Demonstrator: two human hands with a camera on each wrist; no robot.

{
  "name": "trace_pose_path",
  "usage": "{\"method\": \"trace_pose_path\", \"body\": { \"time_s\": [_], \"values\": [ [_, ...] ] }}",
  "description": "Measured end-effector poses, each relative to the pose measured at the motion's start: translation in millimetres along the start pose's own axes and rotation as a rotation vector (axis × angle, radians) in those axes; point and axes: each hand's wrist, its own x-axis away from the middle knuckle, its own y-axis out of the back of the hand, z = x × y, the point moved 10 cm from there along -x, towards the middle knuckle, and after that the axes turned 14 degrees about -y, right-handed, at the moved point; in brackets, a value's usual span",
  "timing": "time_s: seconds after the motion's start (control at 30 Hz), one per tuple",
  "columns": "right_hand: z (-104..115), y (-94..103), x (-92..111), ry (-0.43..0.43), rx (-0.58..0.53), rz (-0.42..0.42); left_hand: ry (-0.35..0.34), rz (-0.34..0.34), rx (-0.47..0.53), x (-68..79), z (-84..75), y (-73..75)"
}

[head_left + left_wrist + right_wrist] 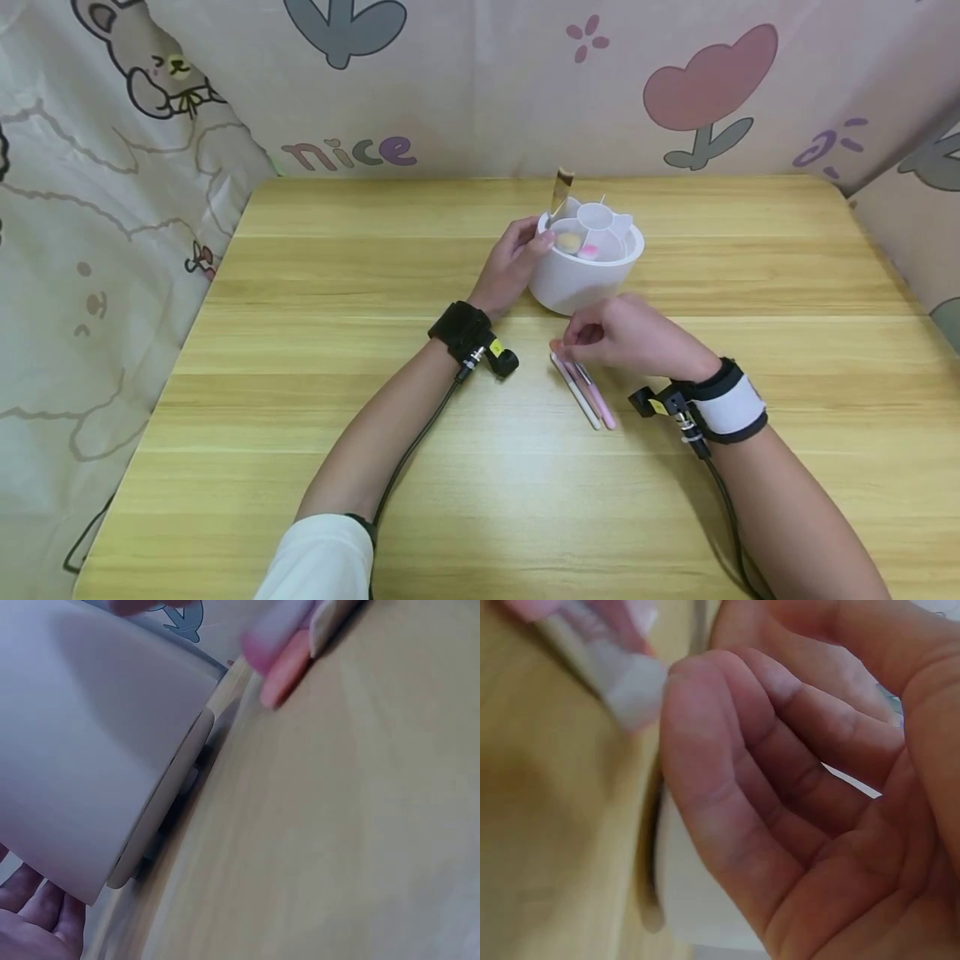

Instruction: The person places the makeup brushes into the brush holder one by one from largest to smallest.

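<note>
My left hand (519, 260) grips the left side of a white round organizer (581, 279), thumb at its rim. Inside the organizer's compartments show a tan puffy head (567, 242), a pink one (588, 251) and a gold upright piece (561, 190). Several slim makeup brushes lie on the table in front of it, among them a white-handled brush (576, 392) and a pink-handled brush (600, 404). Over their heads my right hand (626, 333) bends its fingers, thumb and forefinger tips close together. An orange brush head (286, 671) shows in the left wrist view. I cannot tell whether the right fingertips pinch a brush.
The wood-grain table (480, 500) reaches back to a wall of printed cloth (487, 100). More printed cloth (97, 292) hangs along the left side. Cables (408, 454) run from the wrist cameras along both forearms.
</note>
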Motion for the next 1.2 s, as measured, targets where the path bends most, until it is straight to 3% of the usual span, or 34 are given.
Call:
{"method": "trace_pose_path", "body": {
  "time_s": [0.37, 0.77, 1.2],
  "values": [
    [-18, -4.8, -3, -0.074, 0.029, 0.023, -0.003, 0.007, 0.003, -1.0, 1.3, -2.1],
    [-31, -11.1, -4, -0.214, 0.031, 0.088, -0.003, 0.026, 0.015, -2.5, -1.3, -2.2],
    [-32, -15.3, -5, -0.232, -0.001, 0.128, -0.01, 0.001, 0.002, 0.3, -0.9, 0.7]
  ]
}}
